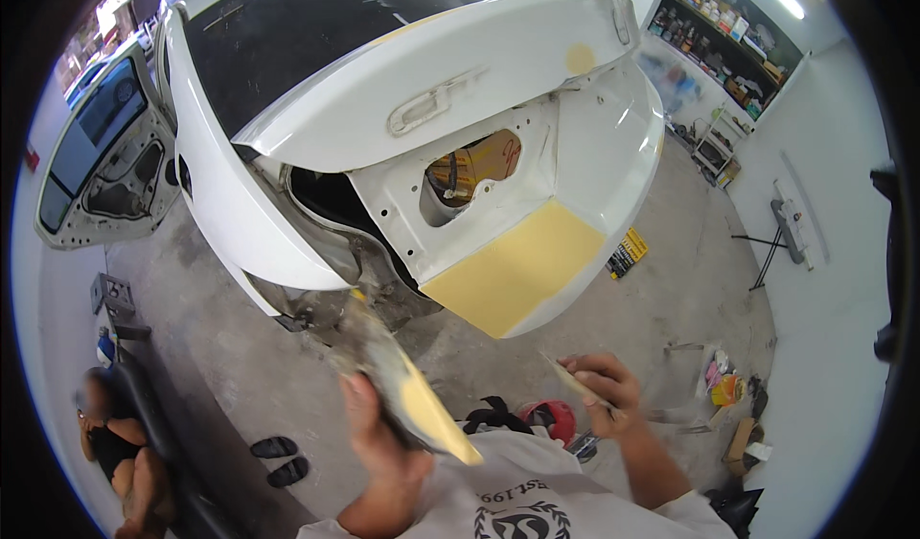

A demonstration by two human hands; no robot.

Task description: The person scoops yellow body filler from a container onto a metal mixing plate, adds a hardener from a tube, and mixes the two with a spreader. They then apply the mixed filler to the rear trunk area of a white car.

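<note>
My left hand [381,448] grips a thin, smeared mixing board [388,352], held tilted in front of my chest. Yellow putty [422,403] lies along its right side. In my right hand [613,395], closed fingers pinch a flat, thin spreader [570,378], apart from the board. Ahead of both hands stands the rear of a white car [335,89], its light openings bare. A broad, smooth yellow patch of filler [517,271] covers the lower corner of the rear panel; neither hand touches it.
At left, a detached-looking car door [110,146] stands out, and a person [120,443] sits on a black couch [182,472]. Black slippers [278,459] lie on the floor. A red bucket [551,419], a stand [781,232] and stocked shelves [724,31] are at right.
</note>
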